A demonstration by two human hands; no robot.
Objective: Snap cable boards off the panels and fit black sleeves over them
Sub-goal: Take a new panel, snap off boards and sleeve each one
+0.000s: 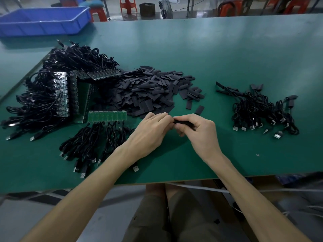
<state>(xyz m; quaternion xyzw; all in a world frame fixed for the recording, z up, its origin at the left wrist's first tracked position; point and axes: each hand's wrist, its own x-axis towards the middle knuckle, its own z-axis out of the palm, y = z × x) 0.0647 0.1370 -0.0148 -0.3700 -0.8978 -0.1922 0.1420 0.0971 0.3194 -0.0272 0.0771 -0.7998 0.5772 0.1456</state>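
Two hands are working just beside the sleeve pile (148, 91), keeping supply close: the right hand (201, 133) is gripping a black sleeve (183, 122), the left hand (150, 131) pinching its end.

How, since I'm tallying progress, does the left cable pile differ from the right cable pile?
The left cable pile is far bigger than the right cable pile. The left pile's cables join green panels; the right pile's are separate, some with black sleeves. Both hold black USB cables.
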